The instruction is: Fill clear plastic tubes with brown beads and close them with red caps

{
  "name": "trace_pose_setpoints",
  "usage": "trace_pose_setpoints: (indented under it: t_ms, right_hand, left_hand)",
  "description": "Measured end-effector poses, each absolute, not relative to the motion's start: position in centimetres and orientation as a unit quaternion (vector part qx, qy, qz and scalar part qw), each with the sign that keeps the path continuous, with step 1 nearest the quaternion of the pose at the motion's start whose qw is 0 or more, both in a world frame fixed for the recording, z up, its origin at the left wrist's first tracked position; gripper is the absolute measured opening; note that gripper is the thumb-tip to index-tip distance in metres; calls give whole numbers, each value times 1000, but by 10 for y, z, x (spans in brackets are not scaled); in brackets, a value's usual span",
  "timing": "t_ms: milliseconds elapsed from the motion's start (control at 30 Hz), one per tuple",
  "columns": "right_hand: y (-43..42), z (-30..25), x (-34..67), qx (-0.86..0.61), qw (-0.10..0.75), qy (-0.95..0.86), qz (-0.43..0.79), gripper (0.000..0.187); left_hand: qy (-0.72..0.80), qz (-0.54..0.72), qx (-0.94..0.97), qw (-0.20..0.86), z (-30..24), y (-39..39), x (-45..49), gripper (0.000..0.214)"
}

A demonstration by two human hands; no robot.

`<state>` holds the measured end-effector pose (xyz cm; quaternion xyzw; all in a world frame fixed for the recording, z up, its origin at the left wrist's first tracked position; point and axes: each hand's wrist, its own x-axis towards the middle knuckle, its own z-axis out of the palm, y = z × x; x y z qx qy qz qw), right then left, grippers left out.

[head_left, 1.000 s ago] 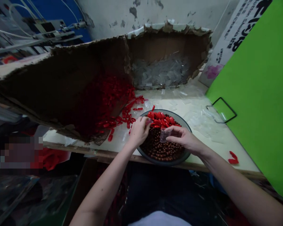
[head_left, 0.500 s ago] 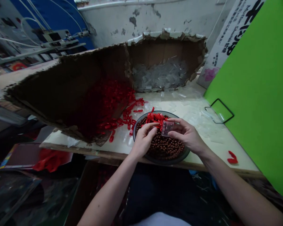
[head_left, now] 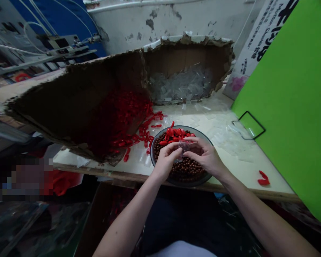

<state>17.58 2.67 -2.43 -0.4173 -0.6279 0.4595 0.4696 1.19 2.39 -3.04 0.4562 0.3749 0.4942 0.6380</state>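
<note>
Over a dark bowl (head_left: 154, 163), my left hand (head_left: 166, 159) and my right hand (head_left: 206, 154) meet at a small clear plastic box (head_left: 184, 146). Thumb and fingers of each hand pinch the box from its two sides. Dark brown round beads (head_left: 188, 167) fill the bowl beneath my hands. On top of the beads, behind my fingers, lies a heap of red plastic pieces (head_left: 174, 135). My fingers partly hide the box, and I cannot make out what is inside it.
A torn cardboard box (head_left: 123, 67) holds a pile of red pieces (head_left: 123, 110), some spilled onto the table. Its right section holds clear plastic pieces (head_left: 182, 85). More clear pieces (head_left: 230, 139) are spread rightward. A green panel (head_left: 289, 107) with a black wire handle borders the right.
My right hand has moved left with the clear box, and my left hand, previously beside it, now grips it too. The box has tilted.
</note>
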Motion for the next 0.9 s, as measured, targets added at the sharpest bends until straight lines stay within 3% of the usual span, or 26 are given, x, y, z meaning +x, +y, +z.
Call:
trace_pose_setpoints:
  t_ms: [167,467,733,900]
  right_hand:
    - [28,-17,183,-414,440,-634,483,49]
    - [37,-33,227,-517,491,-540,447,40]
    - [52,-66,284,-624,447,-543,341,42]
    - [54,-66,272,-640,378,-629,227,28]
  left_hand:
    - [375,505,379,679,-25,26,17,28]
    - [358,493,271,745,-6,24,10,25]
    - [346,505,244,752,-9,37,12,22]
    - [356,494,236,757,-15,47,14,25]
